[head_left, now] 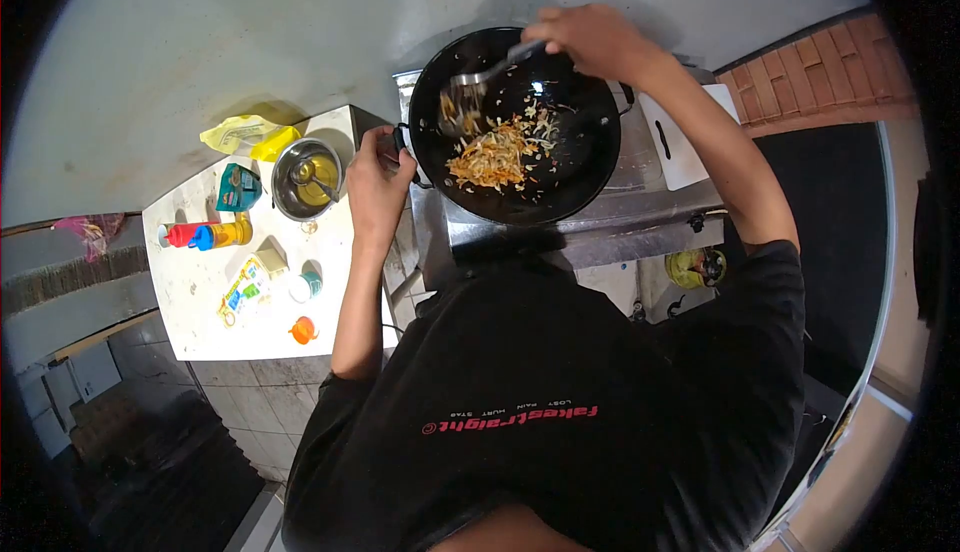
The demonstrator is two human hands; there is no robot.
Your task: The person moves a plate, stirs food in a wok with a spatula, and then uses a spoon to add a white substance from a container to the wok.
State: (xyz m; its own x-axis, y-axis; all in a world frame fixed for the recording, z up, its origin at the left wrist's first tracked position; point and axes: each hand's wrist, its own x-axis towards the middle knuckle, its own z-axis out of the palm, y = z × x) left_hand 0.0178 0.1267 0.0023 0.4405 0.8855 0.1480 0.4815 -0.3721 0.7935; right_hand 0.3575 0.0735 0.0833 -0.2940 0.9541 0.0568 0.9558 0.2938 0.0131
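Note:
A large black wok (pixel 585 142) stands on the metal stove, with shredded orange and pale food (pixel 495 157) in its lower middle. My right hand (pixel 580 37) is closed round the handle of a metal spatula (pixel 485 74), whose blurred head is over the wok's left side with some food at it. At the wok's left side, my left hand (pixel 380 177) grips the loop handle (pixel 401 140), partly covered by my fingers.
On the white table (pixel 190 322) at left are a metal bowl (pixel 290 197) with yellow liquid and a ladle, a yellow bag (pixel 250 138), a teal pouch (pixel 238 187), red and blue-capped bottles and an orange item (pixel 303 330). A white board (pixel 685 142) lies right of the wok.

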